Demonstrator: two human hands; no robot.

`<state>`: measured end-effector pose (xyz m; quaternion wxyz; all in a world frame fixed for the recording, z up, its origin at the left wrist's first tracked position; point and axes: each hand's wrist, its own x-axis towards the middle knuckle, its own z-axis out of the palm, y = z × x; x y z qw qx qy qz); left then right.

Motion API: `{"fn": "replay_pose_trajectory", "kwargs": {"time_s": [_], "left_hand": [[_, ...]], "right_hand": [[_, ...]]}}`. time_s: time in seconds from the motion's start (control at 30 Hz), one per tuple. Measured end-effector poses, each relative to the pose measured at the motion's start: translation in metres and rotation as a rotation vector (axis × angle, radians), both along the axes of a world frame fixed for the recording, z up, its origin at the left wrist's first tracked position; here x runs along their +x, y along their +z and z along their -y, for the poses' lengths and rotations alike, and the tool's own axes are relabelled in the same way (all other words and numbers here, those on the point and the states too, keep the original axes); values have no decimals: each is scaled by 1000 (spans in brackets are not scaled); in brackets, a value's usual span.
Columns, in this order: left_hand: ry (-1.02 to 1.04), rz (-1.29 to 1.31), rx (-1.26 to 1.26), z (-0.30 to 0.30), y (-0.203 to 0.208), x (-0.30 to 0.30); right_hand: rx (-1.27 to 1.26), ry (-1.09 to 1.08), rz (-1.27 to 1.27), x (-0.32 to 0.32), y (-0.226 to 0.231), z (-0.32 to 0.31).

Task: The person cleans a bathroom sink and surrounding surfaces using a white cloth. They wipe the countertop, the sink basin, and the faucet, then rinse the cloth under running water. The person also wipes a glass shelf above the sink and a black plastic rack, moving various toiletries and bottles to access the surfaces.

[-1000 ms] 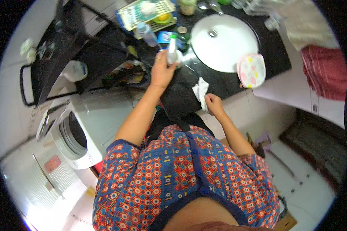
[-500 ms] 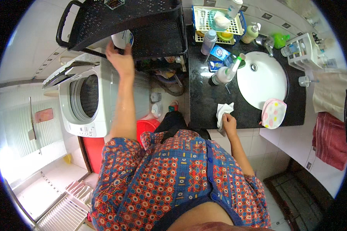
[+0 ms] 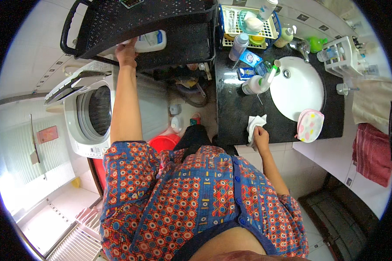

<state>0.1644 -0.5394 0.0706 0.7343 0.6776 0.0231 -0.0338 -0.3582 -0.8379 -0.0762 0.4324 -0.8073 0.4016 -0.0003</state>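
My left hand [image 3: 126, 53] reaches into the black shelf rack [image 3: 183, 45] at the upper left. Its fingers close about the left end of a white plastic bottle [image 3: 151, 41] lying on its side on the lower shelf; the upper shelf's edge partly hides the grip. At the front edge of the dark counter [image 3: 237, 124], my right hand [image 3: 260, 138] pinches a crumpled white cloth [image 3: 256, 124]. A white spray bottle [image 3: 251, 85] with a green-and-white top stands farther back, beside the round white basin [image 3: 294, 98].
A top-loading washing machine [image 3: 89, 111] with its lid up is below the rack. On the counter stand a purple-grey can [image 3: 238, 47], blue packets [image 3: 247, 73], a dish basket [image 3: 270, 30] and a dotted pouch [image 3: 310, 125]. A red bucket [image 3: 164, 142] sits on the floor.
The white bottle now shows its long side and label instead of its end. My left hand has moved left along with its near end. My right hand keeps the cloth at the counter edge.
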Motion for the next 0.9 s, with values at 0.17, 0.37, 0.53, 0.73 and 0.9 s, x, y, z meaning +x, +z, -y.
{"fn": "replay_pose_trajectory", "kwargs": {"time_s": [0.17,0.37,0.53,0.73,0.9], "left_hand": [[17,-418,-101,14,24,-66],[-248,-499,-252,33,30,-220],[-463,-467,-12,61,-16,-303],[-764,-89,271,119,-14,-367],[-949,-176,273,144,-13,-385]], "right_hand": [[17,46,6,6,7,-1],[341,-184,214,-7,-12,8],[846,-449,414,-4,72,4],[-84,308,661,38,156,-45],[-393,201,599,66,157,-23]]}}
